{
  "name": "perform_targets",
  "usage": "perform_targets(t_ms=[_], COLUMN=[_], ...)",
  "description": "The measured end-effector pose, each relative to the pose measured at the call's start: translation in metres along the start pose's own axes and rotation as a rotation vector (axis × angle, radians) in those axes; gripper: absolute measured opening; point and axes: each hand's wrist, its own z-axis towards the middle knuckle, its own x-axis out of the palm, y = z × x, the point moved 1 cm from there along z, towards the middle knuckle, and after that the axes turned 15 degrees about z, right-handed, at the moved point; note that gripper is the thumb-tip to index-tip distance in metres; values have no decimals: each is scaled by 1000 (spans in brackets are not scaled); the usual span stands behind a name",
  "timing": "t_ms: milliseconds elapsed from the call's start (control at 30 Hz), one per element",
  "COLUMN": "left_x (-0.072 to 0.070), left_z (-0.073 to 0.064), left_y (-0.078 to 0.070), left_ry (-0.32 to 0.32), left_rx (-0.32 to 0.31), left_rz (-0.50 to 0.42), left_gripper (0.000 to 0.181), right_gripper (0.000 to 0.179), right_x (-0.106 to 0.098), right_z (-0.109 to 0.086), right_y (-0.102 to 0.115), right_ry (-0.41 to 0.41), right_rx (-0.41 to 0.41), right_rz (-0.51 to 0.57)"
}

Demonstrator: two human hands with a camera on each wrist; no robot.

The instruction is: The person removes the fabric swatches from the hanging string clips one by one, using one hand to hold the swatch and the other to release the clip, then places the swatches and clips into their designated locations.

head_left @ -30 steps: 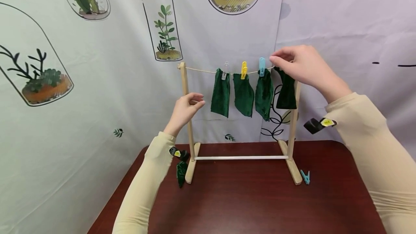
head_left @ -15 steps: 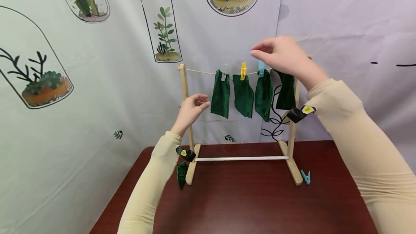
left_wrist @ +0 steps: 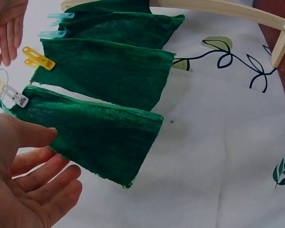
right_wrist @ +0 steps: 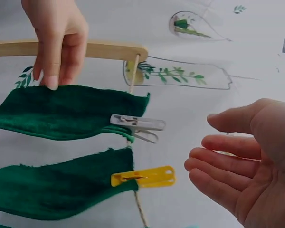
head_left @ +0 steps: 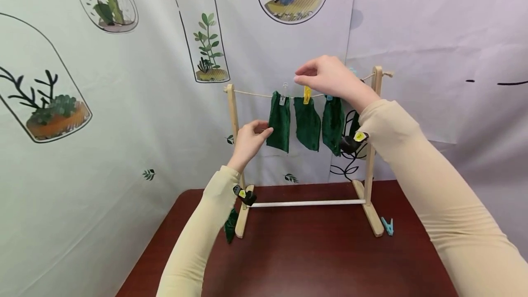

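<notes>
Several dark green velvet cloth pieces hang from a string. My left hand (head_left: pixel 249 143) is at the side edge of the leftmost cloth (head_left: pixel 279 123); its thumb (left_wrist: pixel 40 134) lies in front of the cloth and the fingers are loosely behind the edge, not visibly gripping. A clear clothespin (right_wrist: pixel 137 122) clips this cloth. My right hand (head_left: pixel 326 74) hovers above and in front of the line, near the yellow clothespin (left_wrist: pixel 39 58) on the second cloth (head_left: pixel 307 125). Its fingers are relaxed and hold nothing. The third cloth (head_left: pixel 332 127) has a light blue clothespin, mostly hidden by that hand.
A wooden stand (head_left: pixel 232 113) carries the string (head_left: pixel 255 94), with a white rod (head_left: pixel 307 203) low across it. On the dark red table (head_left: pixel 313 260), a loose blue clothespin (head_left: pixel 387 226) lies by the right foot and another green cloth (head_left: pixel 231 227) by the left.
My right hand has moved left along the line, from the far right cloth to near the yellow clothespin. The left hand has moved right, up to the leftmost cloth.
</notes>
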Motion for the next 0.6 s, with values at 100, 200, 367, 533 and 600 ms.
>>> perform_targets(t_ms=[100,200,367,533,600], left_x=[0,-1,-5,-6,-7], left_z=[1,3,3,6,8], left_y=[-2,-6,-7,-9,-9], left_ry=[-16,-21,-32,-61,-74], left_rx=[15,28,18,-11,-28], left_rz=[-8,-34,-115,-187,-181], left_gripper=[33,34,35,34,33], right_gripper=[48,49,51,50,49], right_x=[6,9,14,17,21], right_z=[6,10,13,19,23], right_y=[-4,-7,-11,-13,-12], right_ry=[35,62,83,101,109], right_rx=[-2,-8,-6,6,7], right_rz=[11,5,-2,-10,-13])
